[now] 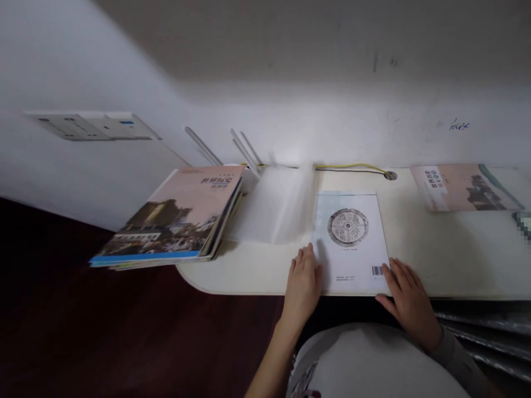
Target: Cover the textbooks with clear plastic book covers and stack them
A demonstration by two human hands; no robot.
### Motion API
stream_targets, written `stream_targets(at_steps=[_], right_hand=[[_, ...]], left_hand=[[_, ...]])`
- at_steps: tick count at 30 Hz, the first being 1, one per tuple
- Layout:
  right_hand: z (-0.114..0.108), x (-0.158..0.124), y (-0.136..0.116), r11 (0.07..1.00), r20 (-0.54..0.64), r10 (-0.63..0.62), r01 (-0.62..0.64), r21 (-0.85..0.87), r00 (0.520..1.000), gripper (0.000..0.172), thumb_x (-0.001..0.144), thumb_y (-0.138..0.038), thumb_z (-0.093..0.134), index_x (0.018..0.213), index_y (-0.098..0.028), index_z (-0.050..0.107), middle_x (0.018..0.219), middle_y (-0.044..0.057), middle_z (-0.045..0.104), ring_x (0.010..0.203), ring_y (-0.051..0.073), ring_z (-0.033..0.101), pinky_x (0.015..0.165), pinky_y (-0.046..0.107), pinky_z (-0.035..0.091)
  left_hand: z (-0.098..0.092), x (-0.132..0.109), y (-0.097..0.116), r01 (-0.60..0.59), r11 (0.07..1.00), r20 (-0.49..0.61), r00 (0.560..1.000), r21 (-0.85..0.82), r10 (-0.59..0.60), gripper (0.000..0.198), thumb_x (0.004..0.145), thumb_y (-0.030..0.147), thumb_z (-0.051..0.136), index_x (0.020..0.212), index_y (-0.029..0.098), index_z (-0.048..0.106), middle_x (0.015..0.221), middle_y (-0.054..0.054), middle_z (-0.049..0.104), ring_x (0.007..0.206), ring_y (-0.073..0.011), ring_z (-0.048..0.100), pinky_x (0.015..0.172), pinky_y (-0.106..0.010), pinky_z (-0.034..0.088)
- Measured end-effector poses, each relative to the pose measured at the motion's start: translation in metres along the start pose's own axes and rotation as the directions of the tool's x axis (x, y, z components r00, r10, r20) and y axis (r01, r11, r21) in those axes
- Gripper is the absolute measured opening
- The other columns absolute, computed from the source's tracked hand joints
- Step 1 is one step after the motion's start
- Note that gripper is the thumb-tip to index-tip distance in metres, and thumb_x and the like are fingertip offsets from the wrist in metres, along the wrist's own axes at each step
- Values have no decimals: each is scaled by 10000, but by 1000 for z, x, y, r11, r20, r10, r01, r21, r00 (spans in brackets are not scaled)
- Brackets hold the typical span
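A thin book (350, 243) lies face down on the pale desk (448, 265), showing a white back cover with a round, seal-like emblem and a barcode. My left hand (302, 290) grips its left edge, with the fingers on the cover. My right hand (409, 301) holds the lower right corner, with the thumb below the edge. A stack of books (174, 221) topped by a pink world history textbook overhangs the desk's left end. Another history book (464, 188) lies flat at the far right.
A yellow cable (352, 167) runs into a round grommet (390, 176) at the desk's back edge. Translucent white sheeting (277, 204) stands behind the book. A wall panel (93, 126) sits at upper left. Crinkled silver material (485, 331) lies below the desk's right side.
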State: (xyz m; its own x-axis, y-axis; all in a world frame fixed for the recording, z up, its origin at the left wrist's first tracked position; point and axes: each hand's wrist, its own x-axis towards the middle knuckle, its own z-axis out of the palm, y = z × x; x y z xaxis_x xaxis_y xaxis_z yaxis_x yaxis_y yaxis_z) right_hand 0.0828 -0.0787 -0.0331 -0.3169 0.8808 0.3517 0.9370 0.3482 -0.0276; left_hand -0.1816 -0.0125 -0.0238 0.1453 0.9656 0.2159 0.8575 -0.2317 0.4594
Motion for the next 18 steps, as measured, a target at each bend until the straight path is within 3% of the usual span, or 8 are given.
stream_targets(at_steps=[6, 11, 14, 18], right_hand=[[1, -1, 2, 1000, 4, -5, 5, 6, 1000, 591, 882, -485, 464, 1312, -80, 447, 1330, 219, 484, 1235, 316, 438, 998, 479, 382], [0, 0, -1, 1000, 1, -3, 3, 24, 1000, 583, 880, -483, 468, 1287, -66, 476, 1378, 222, 439, 1261, 318, 411, 1001, 475, 377], [-3, 4, 0, 998, 14, -4, 3, 62, 1000, 543, 890, -459, 462, 1284, -86, 485, 1349, 189, 489, 1252, 300, 426, 1005, 468, 378], [-10, 5, 21, 991, -24, 89, -86, 106, 996, 474, 916, -402, 416, 1303, -133, 469, 1316, 172, 524, 1222, 254, 468, 980, 438, 410]], left_hand=[[-12, -3, 17, 13, 990, 44, 999, -137, -7, 539, 932, 231, 341, 1446, 144, 204, 1441, -184, 373, 1367, -301, 263, 1089, -555, 254], [-20, -8, 46, -72, 889, 129, 981, -452, 145, 753, 922, 330, 422, 1469, 242, -88, 1552, -128, 56, 1403, -244, 166, 1101, -428, 299], [-6, -3, 65, -200, 888, 128, 953, -413, 274, 798, 916, 283, 440, 1459, 228, -141, 1552, -140, -13, 1416, -264, 67, 1118, -468, 241], [15, 11, 94, -430, 880, 168, 870, -202, 464, 676, 909, 115, 333, 1480, 225, -13, 1549, -130, 88, 1414, -289, -30, 1095, -566, 218]])
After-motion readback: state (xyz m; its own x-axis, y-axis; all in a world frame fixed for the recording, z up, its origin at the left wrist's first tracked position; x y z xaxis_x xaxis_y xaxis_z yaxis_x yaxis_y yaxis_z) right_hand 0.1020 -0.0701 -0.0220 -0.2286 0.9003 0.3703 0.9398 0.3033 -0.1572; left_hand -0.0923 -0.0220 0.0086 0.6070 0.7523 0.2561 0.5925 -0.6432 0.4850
